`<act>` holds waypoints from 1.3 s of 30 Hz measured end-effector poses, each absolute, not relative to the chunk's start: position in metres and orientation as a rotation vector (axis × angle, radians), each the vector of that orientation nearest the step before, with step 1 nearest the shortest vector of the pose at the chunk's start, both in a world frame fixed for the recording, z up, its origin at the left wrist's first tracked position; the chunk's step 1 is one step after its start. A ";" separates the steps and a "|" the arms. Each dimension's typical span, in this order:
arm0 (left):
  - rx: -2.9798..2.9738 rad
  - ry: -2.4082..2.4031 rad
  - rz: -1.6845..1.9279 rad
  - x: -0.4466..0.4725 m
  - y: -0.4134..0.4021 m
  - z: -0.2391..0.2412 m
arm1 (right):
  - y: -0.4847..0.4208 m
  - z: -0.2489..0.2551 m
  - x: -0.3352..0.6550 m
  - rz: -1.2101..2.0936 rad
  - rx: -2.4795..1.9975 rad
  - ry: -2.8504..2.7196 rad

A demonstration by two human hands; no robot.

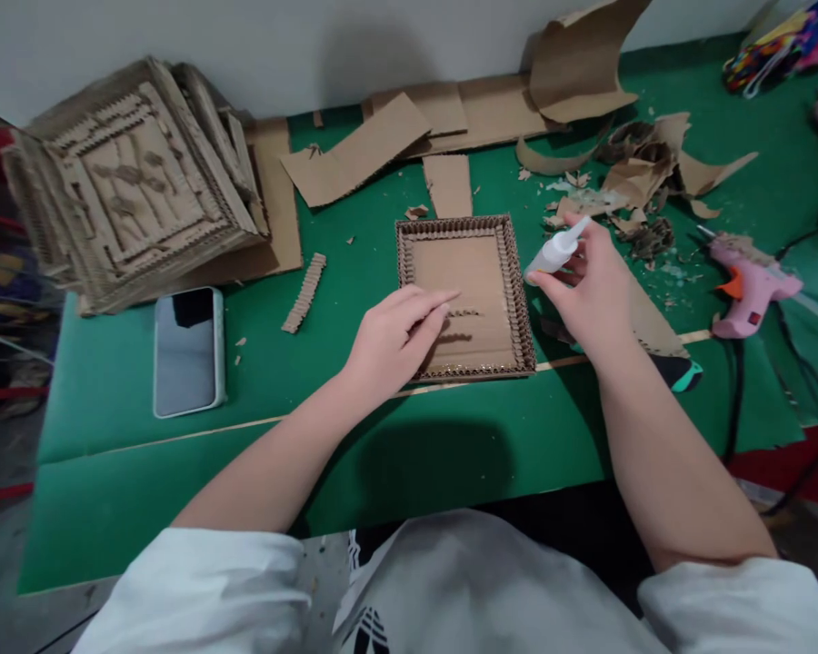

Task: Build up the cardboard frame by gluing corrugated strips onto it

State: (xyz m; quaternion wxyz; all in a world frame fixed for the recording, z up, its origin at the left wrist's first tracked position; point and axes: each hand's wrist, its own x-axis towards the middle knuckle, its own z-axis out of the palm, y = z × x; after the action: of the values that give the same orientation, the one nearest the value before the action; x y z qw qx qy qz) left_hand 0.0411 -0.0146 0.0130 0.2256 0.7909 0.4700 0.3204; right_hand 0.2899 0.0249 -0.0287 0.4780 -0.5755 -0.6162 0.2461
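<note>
A shallow cardboard tray (464, 263) with corrugated strips along its edges lies on the green table in front of me. My left hand (399, 336) reaches over its left side, index finger stretched out and thumb beside it. Near those fingertips, small corrugated cardboard strips (464, 314) stand on the tray's base; the hand partly covers them. To the right of the tray, my right hand (590, 286) grips a small white glue bottle (553, 254). The bottle is tilted, its nozzle pointing up and to the right, away from the tray.
A phone (187, 350), a loose corrugated strip (304, 292) and a stack of cardboard frames (136, 182) are on the left. Cardboard pieces (361, 150) lie behind. Torn scraps (644, 173), a pink glue gun (750, 283) with its cord and a black-and-teal tool (678, 372) are on the right.
</note>
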 end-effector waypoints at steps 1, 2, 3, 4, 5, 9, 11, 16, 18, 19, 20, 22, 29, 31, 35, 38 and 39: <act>2.180 1.304 0.862 0.041 -0.015 0.013 | 0.024 -0.028 0.288 0.620 -1.409 -1.519; 2.182 1.314 0.843 0.041 -0.014 0.013 | 0.023 -0.027 0.286 0.631 -1.419 -1.535; 2.184 1.323 0.826 0.040 -0.014 0.014 | 0.023 -0.027 0.285 0.633 -1.432 -1.552; 2.184 1.330 0.818 0.040 -0.014 0.014 | 0.023 -0.028 0.285 0.625 -1.446 -1.571; 2.180 1.330 0.819 0.040 -0.013 0.014 | 0.024 -0.029 0.285 0.608 -1.459 -1.593; 2.151 1.266 0.829 0.041 -0.012 0.014 | 0.026 -0.031 0.291 0.520 -1.488 -1.651; 2.138 1.206 0.837 0.041 -0.013 0.014 | 0.019 -0.025 0.294 0.496 -1.484 -1.639; 2.088 1.030 0.837 0.040 -0.017 0.015 | -0.028 0.009 0.286 0.205 -1.510 -1.424; 2.090 0.999 0.830 0.040 -0.018 0.015 | -0.044 0.019 0.277 0.173 -1.491 -1.528; 2.097 0.986 0.829 0.040 -0.018 0.015 | -0.049 0.022 0.272 0.191 -1.454 -1.635; 2.110 0.970 0.828 0.040 -0.019 0.015 | -0.052 0.022 0.267 0.239 -1.398 -1.751; 2.150 0.912 0.826 0.040 -0.021 0.016 | -0.051 0.020 0.259 0.352 -1.262 -1.955; 2.280 0.873 0.768 0.042 -0.024 0.024 | -0.044 0.012 0.252 0.470 -1.036 -2.184; 2.343 0.932 0.749 0.040 -0.020 0.025 | -0.045 0.013 0.257 0.448 -1.071 -2.186; 2.415 1.038 0.688 0.033 -0.012 0.027 | -0.043 0.013 0.265 0.319 -1.172 -2.144; 2.407 1.113 0.644 0.029 -0.009 0.028 | -0.041 0.011 0.268 0.284 -1.234 -2.117; 2.401 1.136 0.634 0.028 -0.008 0.028 | -0.041 0.010 0.267 0.291 -1.246 -2.121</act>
State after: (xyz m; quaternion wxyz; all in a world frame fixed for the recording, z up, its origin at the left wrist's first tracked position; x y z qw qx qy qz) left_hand 0.0282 -0.0084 0.0280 0.2037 0.8607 0.4074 0.2273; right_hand 0.2674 -0.0407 0.0105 0.3263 -0.4756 -0.8093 0.1111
